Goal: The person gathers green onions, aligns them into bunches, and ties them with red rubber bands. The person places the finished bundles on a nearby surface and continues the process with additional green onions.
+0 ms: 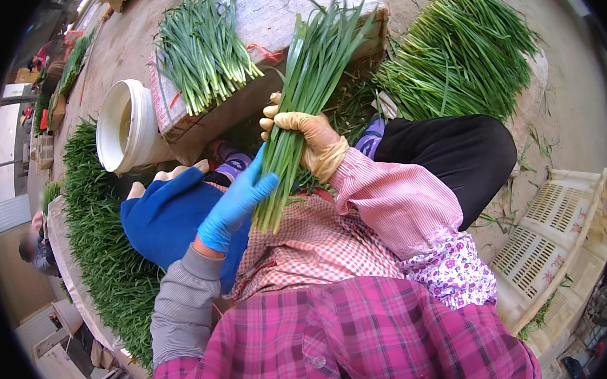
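Observation:
A long bunch of garlic chives (323, 61) slants up across the middle, pale stalk ends toward me, leaf tips over the wooden bench. Wrapped around its middle is my right hand (312, 136) in a cream rubber glove, closed with the thumb across the front. My left hand (233, 203), in a blue glove, lies along the left side of the lower stalks. Its fingers are stretched out and its thumb reaches over the front of the stalks; part of the fingers may be hidden behind them. Another pile of chives (202, 52) rests on the bench, cut ends facing me.
The low bench (263, 13) stands ahead, with red ties on it. A white bucket (129, 128) is at its left, above a long heap of chives (102, 232). At far right lies a big chive pile (459, 48); below it, cream plastic crates (532, 237). Another person sits far left.

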`<state>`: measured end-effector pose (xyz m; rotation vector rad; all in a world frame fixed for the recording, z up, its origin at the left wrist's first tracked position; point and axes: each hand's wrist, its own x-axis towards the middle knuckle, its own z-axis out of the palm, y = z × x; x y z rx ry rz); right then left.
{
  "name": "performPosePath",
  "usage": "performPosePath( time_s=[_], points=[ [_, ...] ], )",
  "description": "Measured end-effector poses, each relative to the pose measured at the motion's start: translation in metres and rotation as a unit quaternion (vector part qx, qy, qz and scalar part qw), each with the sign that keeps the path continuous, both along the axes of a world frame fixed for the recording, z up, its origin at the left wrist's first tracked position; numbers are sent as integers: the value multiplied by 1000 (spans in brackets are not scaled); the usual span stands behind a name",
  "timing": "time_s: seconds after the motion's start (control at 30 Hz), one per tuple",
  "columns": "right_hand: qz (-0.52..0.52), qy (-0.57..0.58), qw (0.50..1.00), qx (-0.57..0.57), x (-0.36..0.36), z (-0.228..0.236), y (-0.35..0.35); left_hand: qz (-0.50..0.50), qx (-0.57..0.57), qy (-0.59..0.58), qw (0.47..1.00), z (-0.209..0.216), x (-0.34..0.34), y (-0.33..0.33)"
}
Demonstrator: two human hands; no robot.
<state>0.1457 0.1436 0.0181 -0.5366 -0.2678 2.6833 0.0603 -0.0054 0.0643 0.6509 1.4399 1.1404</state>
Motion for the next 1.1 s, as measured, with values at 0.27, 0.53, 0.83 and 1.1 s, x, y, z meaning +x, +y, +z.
performPosePath(
  time_s=[0.27, 0.53, 0.83, 1.1],
  points=[
    [156, 108, 982, -12, 0, 6, -48, 50, -207, -244, 946, 45, -13, -39],
    [182, 134, 967, 118, -2, 16, -87, 69, -193, -375, 904, 60, -8, -76],
    [114, 18, 993, 16, -19, -12, -78, 138, -239, -200, 940, 75, -19, -114],
    [32, -110, 907, 405, -14, -9, -6, 236, -236, -189, 923, 76, -20, -165]
  ],
)
